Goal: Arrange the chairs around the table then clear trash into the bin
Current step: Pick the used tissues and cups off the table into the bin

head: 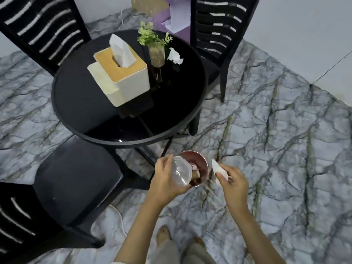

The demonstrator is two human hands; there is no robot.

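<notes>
A: So, where do the hands stand?

B: Your left hand (pixel 167 178) is low in the middle of the frame. Its grip is curled round a clear plastic cup (pixel 182 173), which lies tilted on its side and overlaps the left rim of the bin (pixel 202 169).

A: And the other one?

B: Your right hand (pixel 234 185) is just right of the bin. Its grip pinches a white paper (pixel 217 168) between thumb and fingers, and the paper's free end points up and left toward the bin's rim.

A: Where is the bin itself?

B: It stands on the marble floor (pixel 266 130), between your two hands and just below the near edge of the round black tabletop (pixel 80 103). Some scraps lie inside it; you cannot tell what they are.

A: Anything left up on top?

B: One crumpled tissue (pixel 175 56) lies toward the tabletop's far right, just beside a small plant (pixel 154 46) in a glass vase. A tissue box (pixel 122 82) with a sheet sticking up sits left of the plant.

A: And the chairs?

B: You have three black ones close around the tabletop: one chair (pixel 43 29) at the upper left of the frame, a second chair (pixel 215 27) at the upper right, and a third chair (pixel 76 178) at the lower left, its seat reaching under the rim.
</notes>
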